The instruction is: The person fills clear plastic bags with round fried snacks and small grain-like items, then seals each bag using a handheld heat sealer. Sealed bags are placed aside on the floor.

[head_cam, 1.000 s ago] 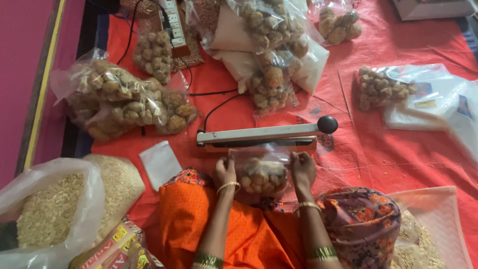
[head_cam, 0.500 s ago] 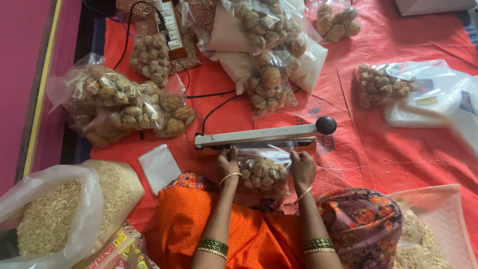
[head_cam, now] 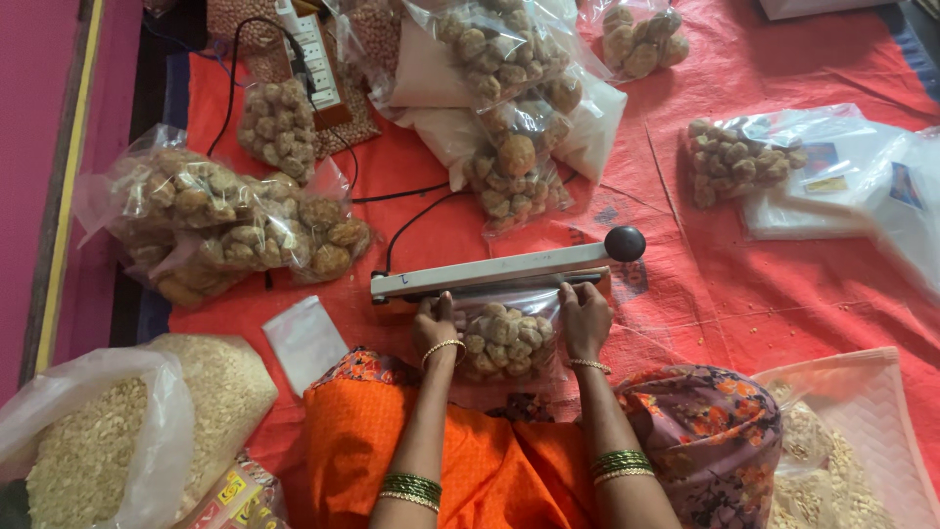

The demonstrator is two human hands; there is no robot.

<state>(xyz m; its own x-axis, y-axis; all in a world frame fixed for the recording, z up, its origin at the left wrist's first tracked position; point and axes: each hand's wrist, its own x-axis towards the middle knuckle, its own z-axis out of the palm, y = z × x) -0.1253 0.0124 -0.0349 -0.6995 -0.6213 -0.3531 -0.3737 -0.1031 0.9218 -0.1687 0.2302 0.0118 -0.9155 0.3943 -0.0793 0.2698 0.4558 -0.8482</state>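
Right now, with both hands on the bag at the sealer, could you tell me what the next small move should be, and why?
Probably press down the sealer's arm by its black knob. The left hand and right hand hold the clear bag of brown balls with its open top tucked under the arm, which looks raised at the knob end.

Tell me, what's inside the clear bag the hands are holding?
The clear bag is full of round brown lumps. Its top edge is hidden under the sealer bar, and the left hand and right hand cover its sides.
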